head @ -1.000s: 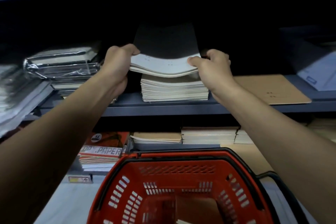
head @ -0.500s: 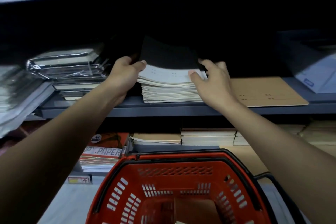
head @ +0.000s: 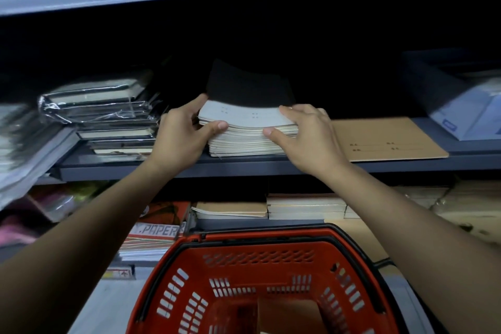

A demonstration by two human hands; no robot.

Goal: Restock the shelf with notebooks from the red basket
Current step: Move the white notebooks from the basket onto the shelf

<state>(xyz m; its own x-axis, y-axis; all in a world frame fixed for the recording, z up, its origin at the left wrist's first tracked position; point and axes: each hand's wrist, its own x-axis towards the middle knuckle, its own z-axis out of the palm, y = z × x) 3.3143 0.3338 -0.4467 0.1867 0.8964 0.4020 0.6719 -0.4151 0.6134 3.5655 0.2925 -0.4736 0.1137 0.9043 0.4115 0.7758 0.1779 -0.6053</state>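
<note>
- Left hand (head: 180, 134) clamped on the left end of the top notebooks (head: 245, 119): thumb against the front edge, fingers curled over the top-left corner.
- Right hand (head: 305, 134) on the right end of the same bundle; thumb presses the front page edges, fingers lie over the top-right corner, partly wrapped round it.
- Top notebooks: thin, soft-cover, pale grey-white covers with small dark printed marks, cream page edges. Bundle bows upward in the middle between the two hands; far half falls into dark shadow.
- Bundle sits on the notebook stack (head: 244, 145), same cream-edged thin books, squared up, standing on the grey shelf (head: 271, 167) near its front edge.
- Just right of the stack: flat brown kraft notebook (head: 387, 139) lying on the shelf, small printed marks on the cover, beside the right hand.
- Left of the stack: plastic-wrapped books (head: 108, 116) piled, glare on the wrap.
- Far right on the shelf: blue-white box (head: 466, 114), blurred.
- Lower shelf: more cream and kraft notebooks (head: 306, 206); red paper pack (head: 157, 230) with "PAPER" lettering on the left.
- Red basket (head: 260, 257) at the bottom, below the shelf between both forearms, slotted walls, black rim; something brown and flat inside at the bottom, cannot tell what.
</note>
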